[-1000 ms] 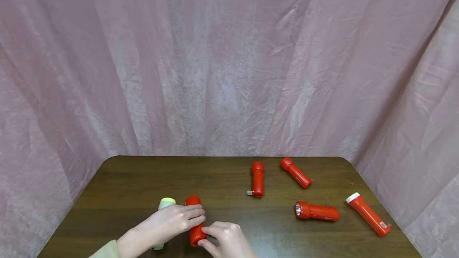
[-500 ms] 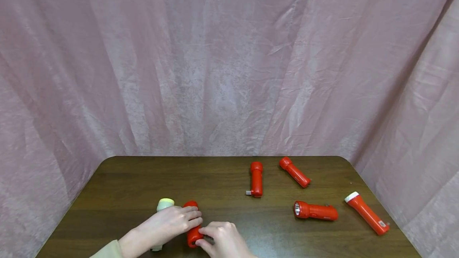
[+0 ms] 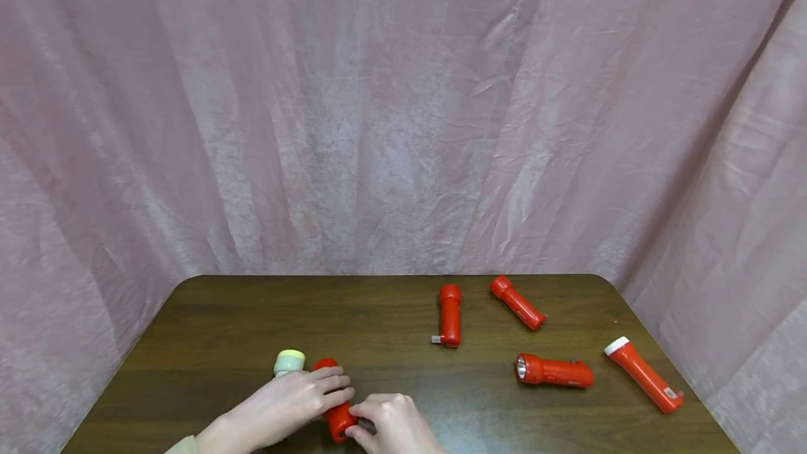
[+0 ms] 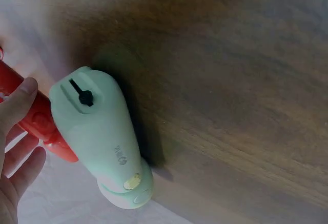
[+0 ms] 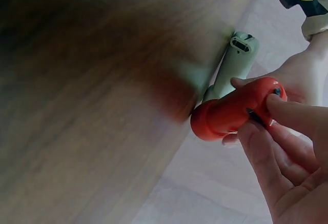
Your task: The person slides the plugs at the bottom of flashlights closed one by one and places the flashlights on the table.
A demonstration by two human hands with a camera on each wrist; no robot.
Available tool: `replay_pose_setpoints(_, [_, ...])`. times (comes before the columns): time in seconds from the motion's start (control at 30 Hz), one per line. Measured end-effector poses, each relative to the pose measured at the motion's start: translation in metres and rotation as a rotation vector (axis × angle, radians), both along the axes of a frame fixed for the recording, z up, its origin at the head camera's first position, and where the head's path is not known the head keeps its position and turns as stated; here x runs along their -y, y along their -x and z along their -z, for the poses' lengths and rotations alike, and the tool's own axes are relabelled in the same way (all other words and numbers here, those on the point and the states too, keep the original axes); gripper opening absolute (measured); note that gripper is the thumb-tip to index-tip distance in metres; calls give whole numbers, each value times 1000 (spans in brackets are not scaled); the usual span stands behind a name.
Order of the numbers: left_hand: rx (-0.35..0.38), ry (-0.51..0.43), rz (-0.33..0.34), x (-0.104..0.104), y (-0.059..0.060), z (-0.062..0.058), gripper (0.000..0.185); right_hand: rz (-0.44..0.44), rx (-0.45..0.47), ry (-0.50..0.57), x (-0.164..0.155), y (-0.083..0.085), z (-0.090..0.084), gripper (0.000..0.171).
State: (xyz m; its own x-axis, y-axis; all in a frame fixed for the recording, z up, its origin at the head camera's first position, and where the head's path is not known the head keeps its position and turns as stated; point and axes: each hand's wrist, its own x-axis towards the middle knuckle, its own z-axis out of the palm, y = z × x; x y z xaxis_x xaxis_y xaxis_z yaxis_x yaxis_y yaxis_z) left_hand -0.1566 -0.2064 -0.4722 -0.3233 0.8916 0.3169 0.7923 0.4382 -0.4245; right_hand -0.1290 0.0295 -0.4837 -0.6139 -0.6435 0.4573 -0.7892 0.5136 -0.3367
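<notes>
My left hand (image 3: 293, 401) lies across a red flashlight (image 3: 340, 422) and holds its body, fingers over the top. At the flashlight's near end, my right hand (image 3: 394, 422) pinches with thumb and forefinger. Dark slots show beside those fingertips (image 5: 256, 137) in the right wrist view. Partly behind my left forearm, a mint-green flashlight (image 3: 290, 363) lies to the left of the red one. The left wrist view shows this mint-green flashlight (image 4: 102, 126) close up, with a black slider in its tail, close beside the red flashlight (image 4: 41, 124).
Several other red flashlights lie on the right half of the brown table (image 3: 239, 321). One (image 3: 450, 317) has a metal plug sticking out sideways. Another (image 3: 643, 375), with a white head, is near the right edge. A pink curtain (image 3: 378, 125) hangs behind.
The red flashlight's head has swung left, so it lies more tilted. Both hands have shifted slightly left with it and keep their holds.
</notes>
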Motion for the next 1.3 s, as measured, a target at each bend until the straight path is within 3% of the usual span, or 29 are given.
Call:
replay_pose_setpoints(0.27, [31, 14, 18, -1, 2, 1, 45, 13, -165, -44, 5, 1, 3, 10])
replay_pose_setpoints(0.47, [35, 67, 40, 1, 5, 0, 61, 24, -78, -105, 11, 0, 3, 7])
replay_pose_setpoints(0.73, [-129, 58, 85, -2, 13, 2, 36, 66, -125, -147, 20, -1, 4, 15])
replay_pose_setpoints(1.3, [-197, 139, 102, 3, 12, 4, 35, 84, -64, -271, 30, 0, 5, 14])
